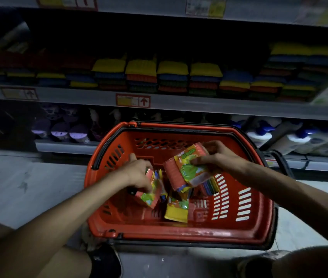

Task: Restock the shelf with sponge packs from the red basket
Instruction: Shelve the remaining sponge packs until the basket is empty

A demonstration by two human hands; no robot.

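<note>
The red basket (179, 235) stands on the floor in front of me, below the shelf. Inside it, my left hand (137, 173) grips one sponge pack (149, 195) with an orange and green label. My right hand (217, 157) holds a second sponge pack (187, 171) lifted and tilted above the basket's middle. Another pack with a yellow sponge (176, 209) lies on the basket floor between them. The shelf (199, 106) above carries rows of stacked sponge packs (173, 77) in yellow, blue, orange and green.
A lower shelf holds purple containers (60, 131) at left and white bottles with blue caps (299, 137) at right. The basket's black handle (279, 161) hangs off its right side. My knees frame the bottom of the view on a pale floor.
</note>
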